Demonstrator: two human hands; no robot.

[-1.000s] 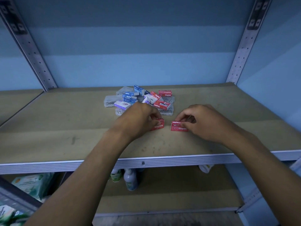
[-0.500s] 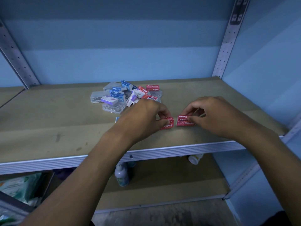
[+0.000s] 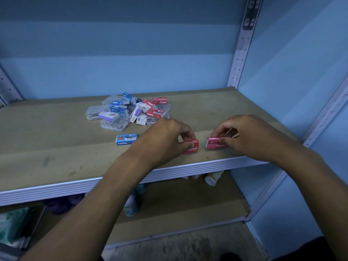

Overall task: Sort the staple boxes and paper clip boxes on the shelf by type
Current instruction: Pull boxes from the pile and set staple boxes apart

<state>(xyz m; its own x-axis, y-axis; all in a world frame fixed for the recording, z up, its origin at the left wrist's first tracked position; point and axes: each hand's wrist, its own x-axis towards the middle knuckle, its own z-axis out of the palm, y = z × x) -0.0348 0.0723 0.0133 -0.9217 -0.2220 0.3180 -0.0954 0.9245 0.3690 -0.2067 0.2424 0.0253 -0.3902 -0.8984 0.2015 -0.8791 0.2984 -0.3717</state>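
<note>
Two red staple boxes lie near the front right of the shelf [image 3: 56, 147]. My left hand [image 3: 167, 138] pinches the left red staple box [image 3: 193, 147] and my right hand [image 3: 244, 134] pinches the right red staple box [image 3: 213, 145]. A single blue staple box [image 3: 126, 139] lies flat to the left of my left hand. Behind them sits a mixed pile [image 3: 130, 112] of blue, red and purple-white staple boxes and clear plastic paper clip boxes.
A metal upright [image 3: 243, 44] stands at the shelf's back right corner by the blue wall. Below, a lower shelf [image 3: 188, 213] holds bottles [image 3: 131, 204] and a green packet [image 3: 13, 225] at the far left.
Both hands have slid the two red boxes rightward along the front of the shelf. The lone blue staple box has come into view as my left arm shifted.
</note>
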